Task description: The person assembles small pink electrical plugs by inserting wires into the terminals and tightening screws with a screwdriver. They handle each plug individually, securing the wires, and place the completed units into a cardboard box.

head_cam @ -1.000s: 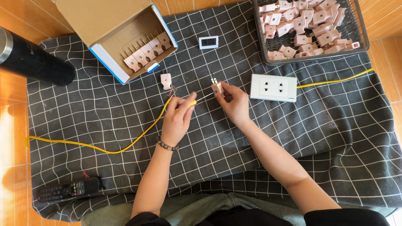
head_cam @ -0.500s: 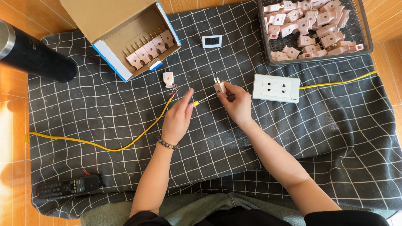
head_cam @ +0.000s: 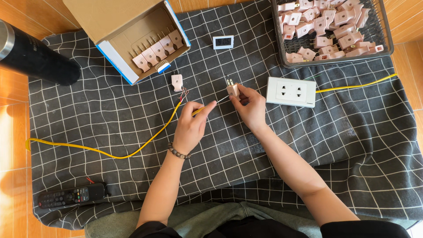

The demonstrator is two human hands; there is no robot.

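Yellow cable (head_cam: 132,152) is being pinched near its stripped end by the left hand (head_cam: 191,128), thumb and forefinger closed on it, while the right hand (head_cam: 251,105) is gripping a small pink plug (head_cam: 232,90) by its body, prongs pointing up and away from the fingers. A thin wire is running between the two grips. Compared with a second ago, the hands are sitting slightly farther apart, the right one having lifted the plug up and outward while the left has stayed low; the wire between them is now stretching straighter. Just left of the left hand's grip, a second pink plug piece (head_cam: 176,82) is lying on the dark checked cloth (head_cam: 88,114), unmoved. Immediately right of the right hand's grip, the white double socket (head_cam: 291,91) is resting with another yellow lead trailing from it. Beyond both grips, the cardboard box (head_cam: 132,39) and wire basket (head_cam: 330,31) are holding more plugs.
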